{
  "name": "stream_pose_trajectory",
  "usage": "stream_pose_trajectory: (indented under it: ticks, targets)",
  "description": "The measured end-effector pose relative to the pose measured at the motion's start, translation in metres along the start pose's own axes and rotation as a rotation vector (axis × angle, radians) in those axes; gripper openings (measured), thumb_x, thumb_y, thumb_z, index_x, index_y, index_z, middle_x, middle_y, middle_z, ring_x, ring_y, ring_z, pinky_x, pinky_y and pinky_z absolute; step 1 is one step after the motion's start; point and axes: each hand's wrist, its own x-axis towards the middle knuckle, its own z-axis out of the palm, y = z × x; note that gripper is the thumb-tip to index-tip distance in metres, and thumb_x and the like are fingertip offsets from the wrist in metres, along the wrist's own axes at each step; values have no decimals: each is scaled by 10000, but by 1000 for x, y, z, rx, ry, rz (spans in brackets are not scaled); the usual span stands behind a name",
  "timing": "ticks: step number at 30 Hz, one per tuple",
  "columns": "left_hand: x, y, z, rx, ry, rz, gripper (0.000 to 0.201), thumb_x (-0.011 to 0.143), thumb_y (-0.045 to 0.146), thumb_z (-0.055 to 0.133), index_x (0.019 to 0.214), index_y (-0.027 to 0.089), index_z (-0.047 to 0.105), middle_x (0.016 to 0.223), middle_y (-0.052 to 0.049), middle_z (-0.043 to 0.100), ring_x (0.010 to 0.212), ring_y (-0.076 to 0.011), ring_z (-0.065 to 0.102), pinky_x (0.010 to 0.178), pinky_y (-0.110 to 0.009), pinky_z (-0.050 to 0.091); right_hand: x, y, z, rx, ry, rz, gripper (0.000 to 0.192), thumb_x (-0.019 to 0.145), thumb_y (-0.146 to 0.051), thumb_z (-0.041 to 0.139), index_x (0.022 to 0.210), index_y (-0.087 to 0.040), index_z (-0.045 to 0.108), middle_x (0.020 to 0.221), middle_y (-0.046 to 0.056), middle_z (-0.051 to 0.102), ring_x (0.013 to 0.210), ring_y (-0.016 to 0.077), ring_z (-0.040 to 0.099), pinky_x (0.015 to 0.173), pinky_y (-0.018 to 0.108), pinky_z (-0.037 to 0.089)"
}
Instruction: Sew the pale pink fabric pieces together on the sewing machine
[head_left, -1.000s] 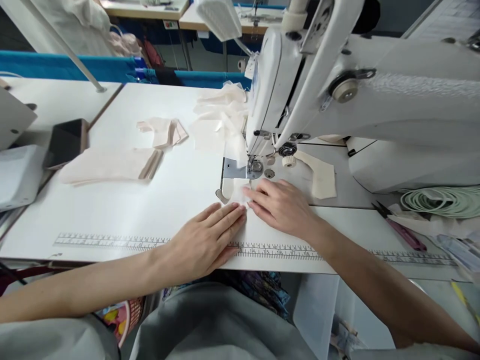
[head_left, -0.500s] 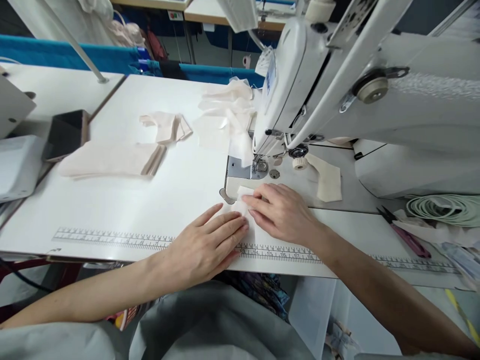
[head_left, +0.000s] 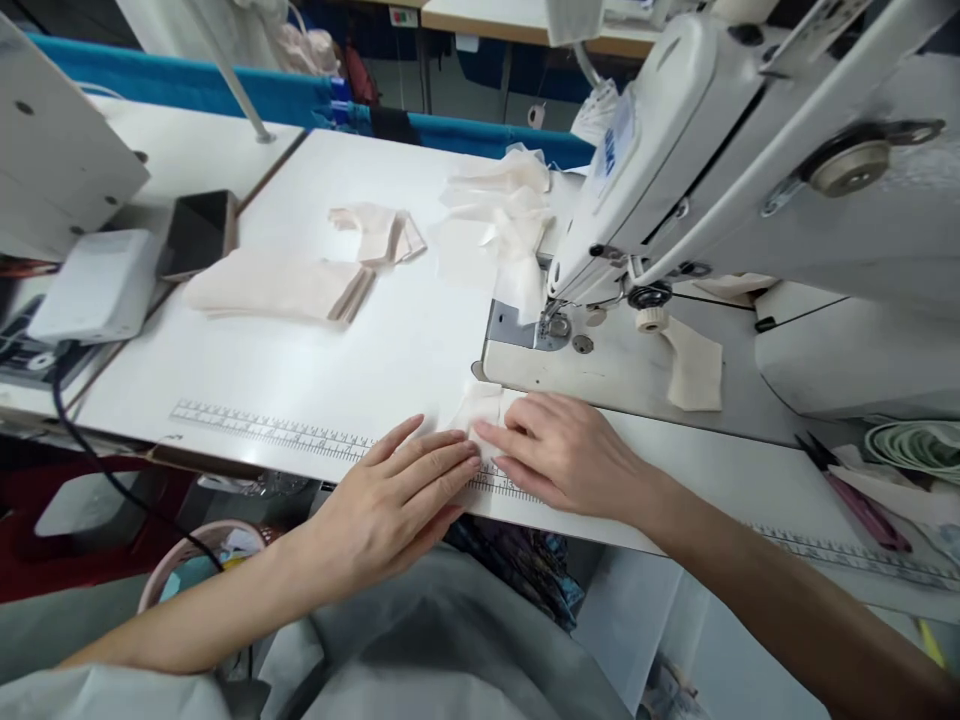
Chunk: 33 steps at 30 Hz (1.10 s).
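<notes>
Two hands flatten a small fabric piece at the front edge of a sewing table

Stacked cream fabric (head_left: 274, 288), a dark phone (head_left: 199, 232) and a white sewing machine (head_left: 720, 170) surround the work; nothing blocks it. The left hand (head_left: 394, 500) and right hand (head_left: 566, 450), fingers extended and flat, press a small white fabric piece (head_left: 480, 408) by the printed ruler (head_left: 270, 430).

White worktable (head_left: 315, 350), blue partition (head_left: 187, 85) behind
</notes>
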Motion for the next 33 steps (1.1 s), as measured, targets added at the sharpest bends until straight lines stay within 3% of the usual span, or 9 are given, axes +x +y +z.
stream_pose_trajectory:
  ticks: [3, 6, 9, 12, 15, 21, 26, 33]
  targets:
    - [-9, 0, 0, 6, 8, -38, 374, 947, 176, 527, 1315, 107, 525, 1280, -98, 639, 1243, -230, 557, 1138, -440, 356, 15, 4, 8, -154, -69, 71, 361, 996, -305, 431, 1269, -135, 595, 858, 69, 606, 735, 180, 523, 654, 317, 378]
    - [-16, -6, -2, 13, 18, -70, 370, 957, 176, 508, 1323, 125, 514, 1291, -93, 631, 1252, -224, 547, 1135, -452, 358, 35, 14, 12, -243, -144, 240, 408, 994, -321, 431, 1335, -132, 550, 884, 79, 623, 737, 198, 545, 651, 334, 375]
    - [-21, -12, -5, 40, 47, -111, 361, 959, 179, 503, 1317, 137, 512, 1294, -97, 626, 1252, -226, 547, 1126, -467, 374, 49, 19, 14, -249, -109, 382, 398, 983, -278, 436, 1316, -95, 555, 887, 91, 643, 780, 214, 580, 665, 341, 406]
    - [-23, -11, -7, 39, 109, -136, 369, 940, 171, 526, 1303, 109, 510, 1299, -124, 617, 1275, -244, 525, 1108, -470, 408, 51, 15, 18, -152, 62, 309, 325, 972, -209, 415, 1206, -115, 619, 953, 98, 671, 880, 221, 594, 763, 354, 455]
    - [-22, -1, -5, 6, 152, -146, 402, 930, 190, 538, 1309, 64, 495, 1335, -157, 585, 1313, -262, 484, 1100, -449, 432, 47, 8, 22, -15, 176, 193, 331, 961, -165, 411, 1236, -133, 590, 1122, 98, 678, 1053, 235, 567, 903, 393, 461]
    - [-13, 14, 12, 106, 48, -197, 574, 953, 363, 492, 1401, 14, 405, 1461, -181, 459, 1391, -311, 386, 1126, -464, 393, 51, 2, 26, 54, 53, 137, 413, 972, -170, 389, 1374, -136, 479, 1330, 83, 606, 1319, 237, 431, 1076, 444, 359]
    - [-14, 14, 20, 171, 20, -227, 590, 965, 424, 454, 1406, 34, 421, 1476, -175, 442, 1389, -320, 391, 1139, -466, 361, 56, 2, 30, -75, -47, 222, 433, 1002, -222, 363, 1410, -103, 446, 1348, 83, 597, 1323, 257, 431, 1118, 479, 297]
    - [-12, 13, 18, 153, 31, -239, 569, 972, 422, 440, 1390, 36, 441, 1459, -172, 466, 1385, -315, 393, 1138, -459, 349, 56, 4, 32, -108, -28, 246, 422, 1001, -217, 370, 1400, -116, 458, 1362, 79, 586, 1311, 261, 446, 1118, 493, 301]
